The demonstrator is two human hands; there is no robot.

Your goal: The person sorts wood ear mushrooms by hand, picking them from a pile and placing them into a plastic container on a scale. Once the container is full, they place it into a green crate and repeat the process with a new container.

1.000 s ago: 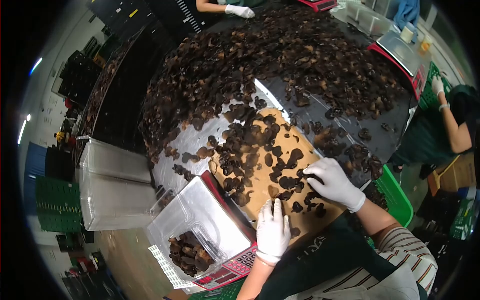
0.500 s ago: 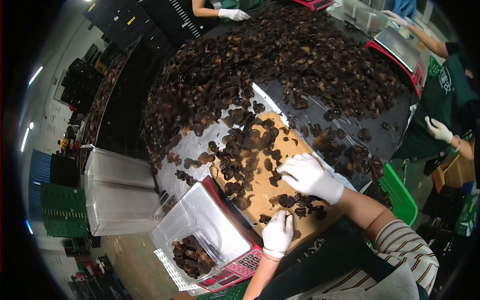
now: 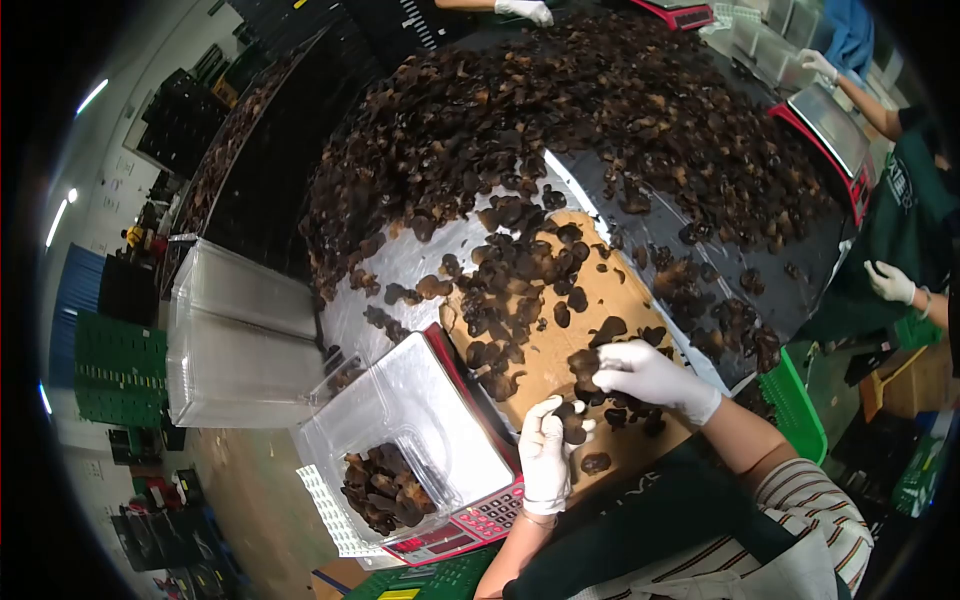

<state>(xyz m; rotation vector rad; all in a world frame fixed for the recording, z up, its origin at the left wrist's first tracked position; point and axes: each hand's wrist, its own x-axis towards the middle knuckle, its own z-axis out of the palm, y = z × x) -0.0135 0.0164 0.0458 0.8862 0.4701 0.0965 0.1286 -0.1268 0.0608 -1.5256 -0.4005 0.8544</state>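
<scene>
My left hand [image 3: 546, 455], in a white glove, is raised over the front of a tan board [image 3: 545, 370] and pinches a dark wood ear mushroom [image 3: 573, 424]. To its right, my right hand [image 3: 655, 380], gloved too, holds another brown wood ear piece [image 3: 583, 366] between thumb and fingers. More loose mushrooms [image 3: 505, 290] are scattered on the board, with a few lying under and beside my right hand. Left of the board, a clear plastic tub [image 3: 388, 490] with wood ears in it sits on a red-edged scale [image 3: 445, 400].
A large heap of wood ears [image 3: 560, 100] covers the table behind the board. Clear stacked tubs [image 3: 240, 350] stand at the left. A green basket [image 3: 795, 405] is at the right. Co-workers' gloved hands [image 3: 890, 282] and a second scale [image 3: 830, 130] show at the far sides.
Both hands have lifted off the board, my right one coming closer to my left. Each now shows a mushroom piece in its fingers. The camera view has shifted slightly.
</scene>
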